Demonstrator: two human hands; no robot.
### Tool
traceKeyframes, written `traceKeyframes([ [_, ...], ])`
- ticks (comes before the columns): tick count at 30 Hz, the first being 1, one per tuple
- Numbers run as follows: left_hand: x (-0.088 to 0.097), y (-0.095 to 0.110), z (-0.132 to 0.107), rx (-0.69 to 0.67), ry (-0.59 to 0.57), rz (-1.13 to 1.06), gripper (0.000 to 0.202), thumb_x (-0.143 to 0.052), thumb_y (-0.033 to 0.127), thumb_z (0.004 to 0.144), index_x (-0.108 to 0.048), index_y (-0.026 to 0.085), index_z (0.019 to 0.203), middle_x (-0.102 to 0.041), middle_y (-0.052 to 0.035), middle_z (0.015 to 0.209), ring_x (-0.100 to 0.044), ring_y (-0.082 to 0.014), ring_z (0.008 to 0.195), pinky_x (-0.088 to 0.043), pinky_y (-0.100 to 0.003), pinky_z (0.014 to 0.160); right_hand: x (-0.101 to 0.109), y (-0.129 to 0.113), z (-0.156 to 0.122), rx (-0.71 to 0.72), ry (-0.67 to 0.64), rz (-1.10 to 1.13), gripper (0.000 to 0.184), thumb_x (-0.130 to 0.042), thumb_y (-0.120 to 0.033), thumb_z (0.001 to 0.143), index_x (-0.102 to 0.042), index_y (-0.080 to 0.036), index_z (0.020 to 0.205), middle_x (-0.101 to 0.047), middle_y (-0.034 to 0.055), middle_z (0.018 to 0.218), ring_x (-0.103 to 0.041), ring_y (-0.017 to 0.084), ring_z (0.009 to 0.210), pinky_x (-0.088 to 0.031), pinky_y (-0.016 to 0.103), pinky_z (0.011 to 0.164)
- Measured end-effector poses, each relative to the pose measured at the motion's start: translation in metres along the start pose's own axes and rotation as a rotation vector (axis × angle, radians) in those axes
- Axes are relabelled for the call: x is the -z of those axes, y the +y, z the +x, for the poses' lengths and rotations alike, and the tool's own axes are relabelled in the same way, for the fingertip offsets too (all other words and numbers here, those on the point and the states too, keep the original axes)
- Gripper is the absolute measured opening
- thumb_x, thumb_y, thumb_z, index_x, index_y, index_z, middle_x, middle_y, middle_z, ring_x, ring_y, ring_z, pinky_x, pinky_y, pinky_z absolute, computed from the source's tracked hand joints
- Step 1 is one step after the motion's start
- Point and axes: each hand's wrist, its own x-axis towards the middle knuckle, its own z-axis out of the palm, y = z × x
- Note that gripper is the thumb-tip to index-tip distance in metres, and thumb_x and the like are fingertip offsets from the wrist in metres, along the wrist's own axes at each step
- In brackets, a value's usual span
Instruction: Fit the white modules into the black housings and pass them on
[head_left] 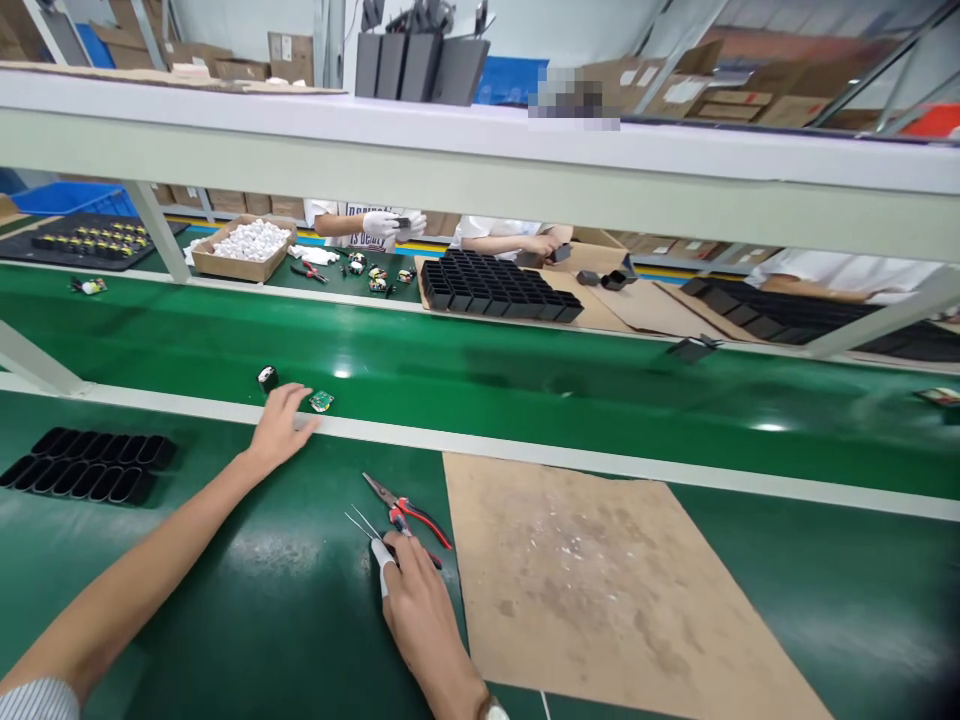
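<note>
My left hand (283, 425) reaches across the white rail to the edge of the green belt. Its fingers are spread and appear to hold nothing. Just right of its fingertips lies a small green circuit board (321, 401); a black cup-shaped part with white inside (267, 378) stands behind it to the left. Low over the bench, my right hand (420, 605) grips metal tweezers (364, 522) whose two tips point up and left. White tape wraps one of its fingers. Red-and-black long-nose pliers (409, 515) lie beside that hand, partly covered by it.
Black oval housings (90, 468) stand in two rows at left. A stained cardboard sheet (585, 570) covers the bench at right. Beyond the belt are black housings (495, 288), a box of white pieces (247, 245) and co-workers' hands (394, 225). A shelf beam (480, 160) crosses above.
</note>
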Motion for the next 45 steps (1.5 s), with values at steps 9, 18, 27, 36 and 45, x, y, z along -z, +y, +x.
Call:
traceKeyframes([
  [9,-0.034,0.027,0.018,0.002,-0.153,-0.177,0.028,-0.057,0.023,0.097,-0.066,0.017,0.123,-0.069,-0.0162,0.123,-0.062,-0.0321,0.119,-0.047,-0.055,0.111,0.008,0.000,0.015,-0.067,-0.007,-0.013,0.038,-0.049,0.005,0.086,-0.069,-0.016,0.111,-0.067,0.0150,0.114,-0.063,0.028,0.099,-0.058,0.044,0.086],
  [18,0.028,0.051,-0.040,0.270,-0.313,-0.471,0.050,-0.043,0.056,0.106,-0.072,0.015,0.109,-0.075,-0.0052,0.081,-0.067,-0.0167,0.064,-0.056,-0.027,0.062,0.002,-0.037,0.026,0.140,-0.219,0.124,0.043,-0.061,-0.006,0.091,-0.062,-0.011,0.134,-0.066,0.0119,0.105,-0.065,0.028,0.090,-0.059,0.044,0.082],
  [27,0.086,0.058,-0.101,0.196,-0.710,-0.386,0.043,-0.044,0.049,0.110,-0.076,0.022,0.104,-0.075,-0.0044,0.096,-0.071,-0.0205,0.090,-0.053,-0.029,0.082,0.004,-0.023,0.056,0.030,-0.096,0.335,0.013,-0.054,-0.024,0.106,-0.066,-0.018,0.108,-0.069,0.0080,0.103,-0.068,0.022,0.084,-0.055,0.036,0.077],
  [36,0.127,0.034,-0.114,0.001,-0.207,0.044,0.037,-0.057,0.045,0.105,-0.064,0.028,0.138,-0.064,-0.0104,0.134,-0.062,-0.0305,0.125,-0.053,-0.048,0.107,0.013,-0.014,0.084,-0.089,0.076,0.468,0.025,-0.054,-0.029,0.108,-0.062,-0.022,0.086,-0.062,0.0008,0.077,-0.058,0.015,0.067,-0.049,0.029,0.069],
  [45,0.218,-0.031,-0.122,0.113,0.176,0.457,0.031,-0.062,0.043,0.101,-0.071,0.024,0.124,-0.066,-0.0144,0.128,-0.060,-0.0355,0.123,-0.049,-0.057,0.110,-0.008,-0.020,0.104,0.037,-0.141,0.584,0.074,-0.062,-0.036,0.101,-0.025,-0.024,0.165,-0.056,0.0174,0.146,-0.062,0.031,0.127,-0.059,0.050,0.099],
])
